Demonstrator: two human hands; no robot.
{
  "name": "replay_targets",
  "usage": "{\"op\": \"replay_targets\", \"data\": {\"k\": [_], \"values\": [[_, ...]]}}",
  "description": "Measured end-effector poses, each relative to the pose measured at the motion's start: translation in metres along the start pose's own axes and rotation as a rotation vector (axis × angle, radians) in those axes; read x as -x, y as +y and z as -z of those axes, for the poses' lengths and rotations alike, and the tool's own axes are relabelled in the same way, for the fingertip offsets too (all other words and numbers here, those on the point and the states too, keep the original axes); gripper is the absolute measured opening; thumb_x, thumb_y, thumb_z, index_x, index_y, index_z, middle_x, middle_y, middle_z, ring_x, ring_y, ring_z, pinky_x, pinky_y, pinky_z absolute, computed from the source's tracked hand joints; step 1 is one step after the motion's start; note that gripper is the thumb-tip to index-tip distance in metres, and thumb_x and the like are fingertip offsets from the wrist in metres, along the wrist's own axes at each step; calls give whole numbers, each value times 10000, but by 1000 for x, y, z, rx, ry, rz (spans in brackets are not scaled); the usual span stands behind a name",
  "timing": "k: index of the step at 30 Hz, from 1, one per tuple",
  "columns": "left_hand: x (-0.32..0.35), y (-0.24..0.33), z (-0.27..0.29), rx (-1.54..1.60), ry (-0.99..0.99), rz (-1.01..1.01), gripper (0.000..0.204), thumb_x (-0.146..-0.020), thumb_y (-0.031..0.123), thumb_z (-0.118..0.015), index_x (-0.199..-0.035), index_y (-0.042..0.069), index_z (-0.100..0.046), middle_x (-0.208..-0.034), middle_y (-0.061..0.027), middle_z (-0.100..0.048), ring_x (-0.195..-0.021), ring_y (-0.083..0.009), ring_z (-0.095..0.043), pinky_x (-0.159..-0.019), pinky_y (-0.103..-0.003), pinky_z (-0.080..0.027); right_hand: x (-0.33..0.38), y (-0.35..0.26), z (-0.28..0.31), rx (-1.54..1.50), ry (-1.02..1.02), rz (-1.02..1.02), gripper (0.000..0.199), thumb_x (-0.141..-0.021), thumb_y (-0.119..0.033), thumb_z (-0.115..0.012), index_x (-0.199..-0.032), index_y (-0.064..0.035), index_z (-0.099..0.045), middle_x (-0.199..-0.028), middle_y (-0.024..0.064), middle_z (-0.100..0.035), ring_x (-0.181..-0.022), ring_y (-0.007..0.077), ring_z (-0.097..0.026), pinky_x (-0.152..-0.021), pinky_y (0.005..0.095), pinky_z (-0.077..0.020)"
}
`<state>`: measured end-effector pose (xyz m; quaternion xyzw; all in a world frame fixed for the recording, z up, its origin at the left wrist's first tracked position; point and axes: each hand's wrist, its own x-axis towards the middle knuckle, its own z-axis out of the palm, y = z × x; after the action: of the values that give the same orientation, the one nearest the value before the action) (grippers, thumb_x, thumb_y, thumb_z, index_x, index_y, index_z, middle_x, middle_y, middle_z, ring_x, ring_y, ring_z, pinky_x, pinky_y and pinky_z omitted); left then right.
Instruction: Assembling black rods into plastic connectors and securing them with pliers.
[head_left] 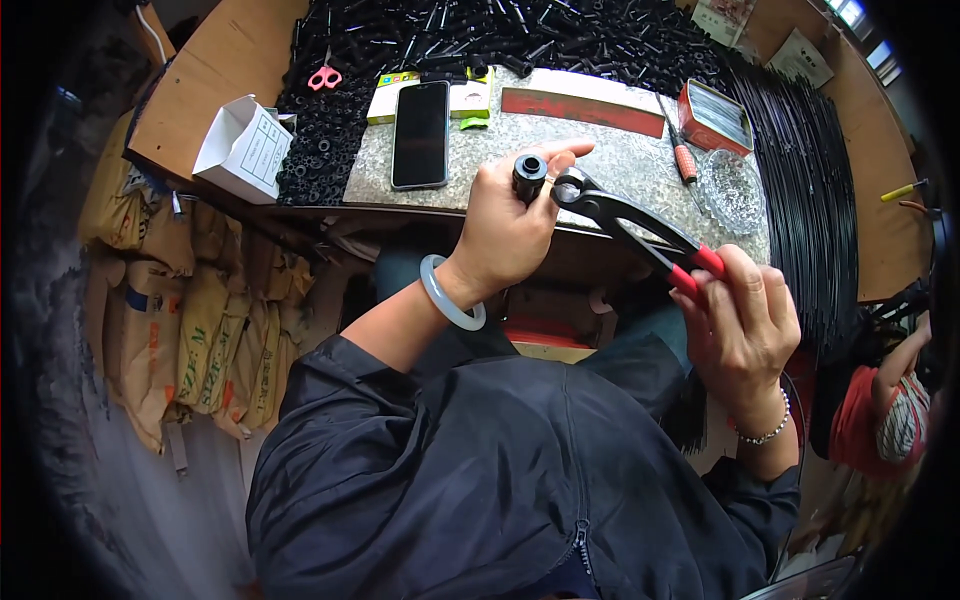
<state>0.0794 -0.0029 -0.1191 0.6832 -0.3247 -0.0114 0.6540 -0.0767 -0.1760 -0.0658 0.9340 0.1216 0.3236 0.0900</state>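
Observation:
My left hand [505, 230], with a pale bangle [447, 298] at its wrist, is closed round a black tubular part [530, 175] whose ringed end points up. Black pincers [630, 215] with red grips are in my right hand [745, 325], fingers wrapped about the handles. The jaws of the pincers lie right beside my left thumb and fingertips; whether they bite on anything there I cannot make out. Both hands are above the near edge of the speckled worktop [620, 170].
Black tubular parts [500, 40] are heaped at the back, long black rods [800, 190] at right. A phone [420, 135], red bar [580, 110], red-handled screwdriver [685, 160], clear dish [732, 185], red box [715, 118] and white carton [245, 150] lie around. Another person [885, 400] is at far right.

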Motion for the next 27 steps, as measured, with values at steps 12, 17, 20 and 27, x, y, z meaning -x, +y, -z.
{"op": "replay_targets", "data": {"k": [12,17,20,27], "values": [[14,15,-1,12,-104,-58,276,-956,172,-493,-1128,8,-632,-615,77,-429,-550,1,-331,-482,-195,-264,25,-17,-9,-1242,-697,-522,662,-735,-24,-707,-1274,-3,-323,-810,57,-532,-702,150,-529,-663,264,-428],[16,13,0,42,-181,-43,290,-962,173,-478,-1151,-1,-612,-604,89,-412,-533,5,-317,-469,-196,-252,33,-3,-10,-1837,-931,-790,429,-771,0,-653,-1165,27,-485,-678,106,-601,-527,197,-620,-484,275,-483],[18,13,-5,72,-174,-9,295,-964,174,-474,-1153,-7,-608,-595,83,-423,-524,6,-325,-462,-197,-261,28,-3,-19,-2188,-1203,-605,610,-729,-46,-709,-1247,16,-394,-661,85,-562,-549,182,-613,-494,276,-484],[18,13,-5,10,-165,-38,282,-954,157,-487,-1140,-11,-617,-624,69,-449,-545,-1,-354,-480,-198,-278,35,-7,-16,-1720,-844,-695,429,-760,67,-563,-1172,36,-445,-804,137,-598,-565,214,-615,-473,287,-484]]}}
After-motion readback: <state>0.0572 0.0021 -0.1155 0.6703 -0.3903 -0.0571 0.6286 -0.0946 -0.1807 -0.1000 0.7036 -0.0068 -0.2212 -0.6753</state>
